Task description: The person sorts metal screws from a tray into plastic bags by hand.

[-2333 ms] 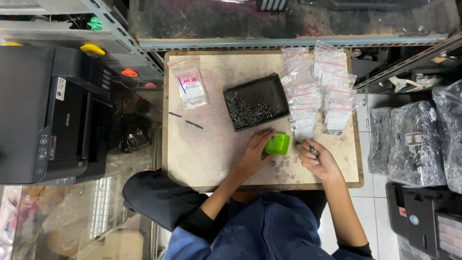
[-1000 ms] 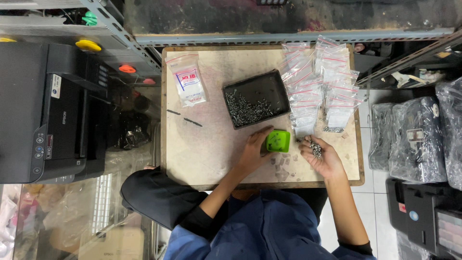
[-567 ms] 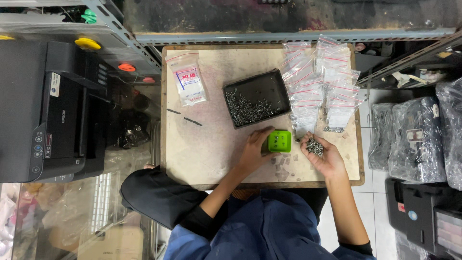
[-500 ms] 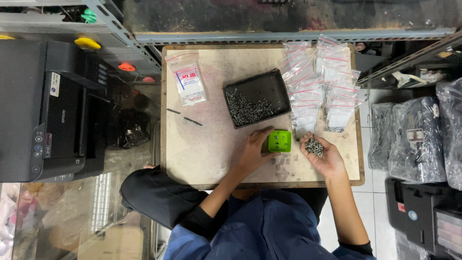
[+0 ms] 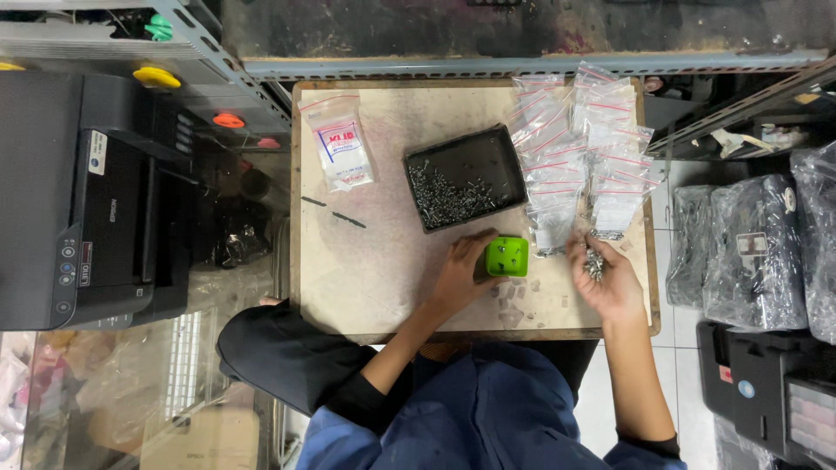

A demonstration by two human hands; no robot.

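Black tray (image 5: pixel 466 178) with small screws at 12 o'clock on the tabletop (image 5: pixel 383 261), left hand (image 5: pixel 460 274) grip touching green box (image 5: pixel 507 256), right hand (image 5: pixel 605 277) grip cupped around screws (image 5: pixel 595 263)

The worktop (image 5: pixel 366 270) lies bare along its left edge and near-left corner. The black tray (image 5: pixel 464 177) blocks the middle, clear bags (image 5: pixel 582 148) crowd the far-right corner, and a labelled bag (image 5: pixel 340 150) sits far-left.
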